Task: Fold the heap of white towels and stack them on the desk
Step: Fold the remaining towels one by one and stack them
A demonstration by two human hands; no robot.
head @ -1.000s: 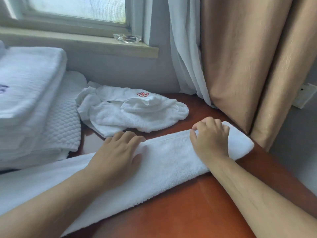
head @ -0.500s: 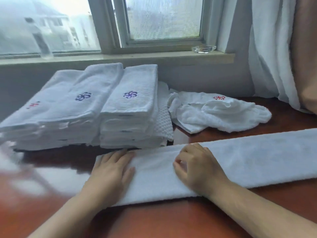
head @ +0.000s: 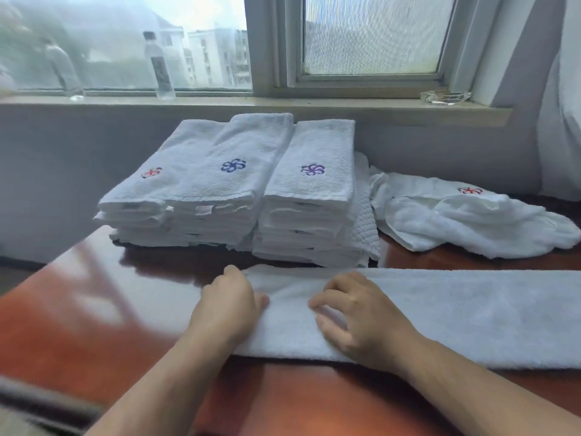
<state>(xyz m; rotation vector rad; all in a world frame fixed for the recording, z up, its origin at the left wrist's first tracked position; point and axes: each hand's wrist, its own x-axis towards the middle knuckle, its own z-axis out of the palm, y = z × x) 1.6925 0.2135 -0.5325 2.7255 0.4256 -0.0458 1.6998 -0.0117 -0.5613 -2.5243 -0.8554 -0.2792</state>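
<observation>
A long white towel (head: 456,316), folded into a narrow strip, lies across the red-brown desk (head: 94,325) and runs off the right edge of view. My left hand (head: 228,305) is at its left end, fingers curled over the edge and thumb on top. My right hand (head: 358,319) rests on the strip just to the right, fingers bent with their tips on the cloth. Behind them stand two stacks of folded white towels (head: 226,190) with flower logos. An unfolded white towel heap (head: 471,221) lies at the back right.
A quilted white mat (head: 364,228) lies under the right stack. On the window sill (head: 283,107) stand a plastic bottle (head: 158,66) and a glass ashtray (head: 446,97). A white curtain (head: 562,105) hangs at the right. The desk's left edge is close to the stacks.
Both hands have slid left along the towel strip as my view swung left. My left hand now reaches the strip's left end and curls over it; the right fingers have lifted into a bent pose.
</observation>
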